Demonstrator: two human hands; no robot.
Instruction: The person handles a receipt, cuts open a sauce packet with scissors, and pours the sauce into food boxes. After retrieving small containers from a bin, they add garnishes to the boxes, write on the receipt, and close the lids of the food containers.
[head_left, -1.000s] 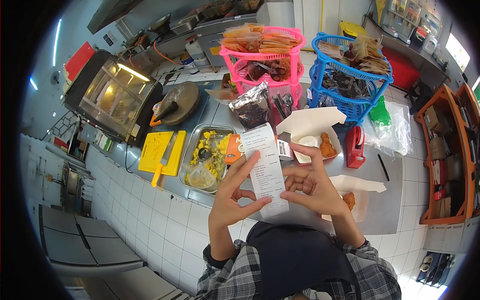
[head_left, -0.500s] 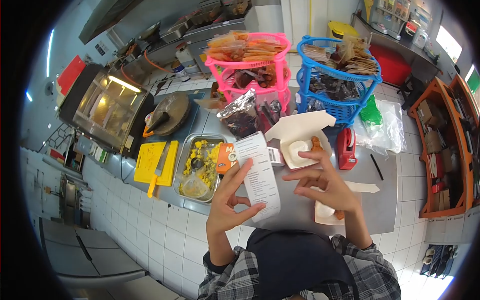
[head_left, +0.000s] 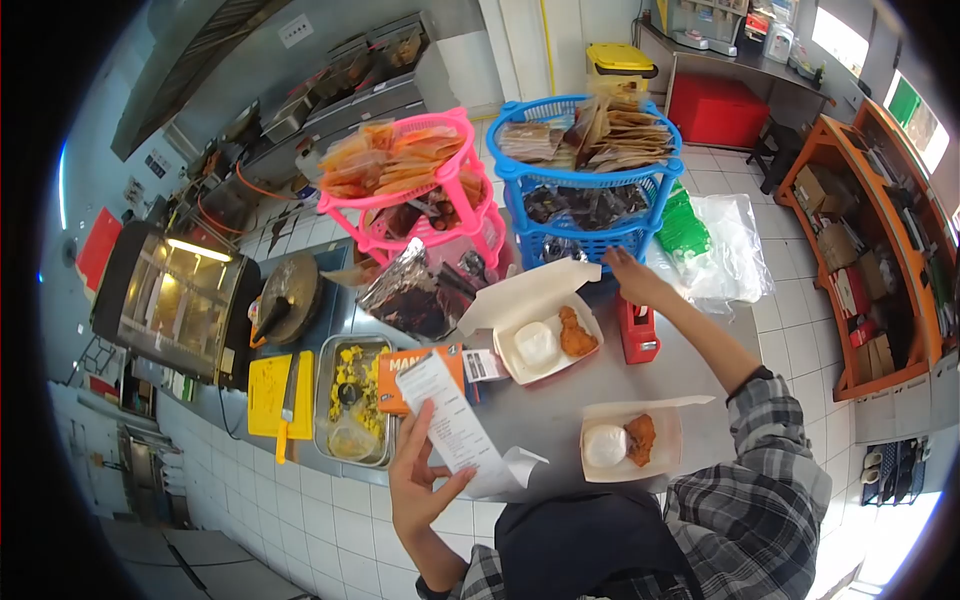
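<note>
My left hand grips a long printed receipt between thumb and fingers, its lower end curling to the right. Stretched forward, my right hand is at the lower tier of the blue basket rack, above the red tape dispenser; its fingers are too small and blurred to show a grip. An open paper box holds a white wrapped mound and a piece of fried chicken. Nearer me, a second open box holds another white mound and fried chicken.
A pink basket rack holds sauce packets. To the left are an orange box, a metal tray with yellow pieces, a yellow cutting board with a knife, and a stone mortar. Clear plastic bags lie at right.
My right hand has moved from above the two boxes forward to the blue rack. My left hand still holds the receipt. The camera view has shifted.
</note>
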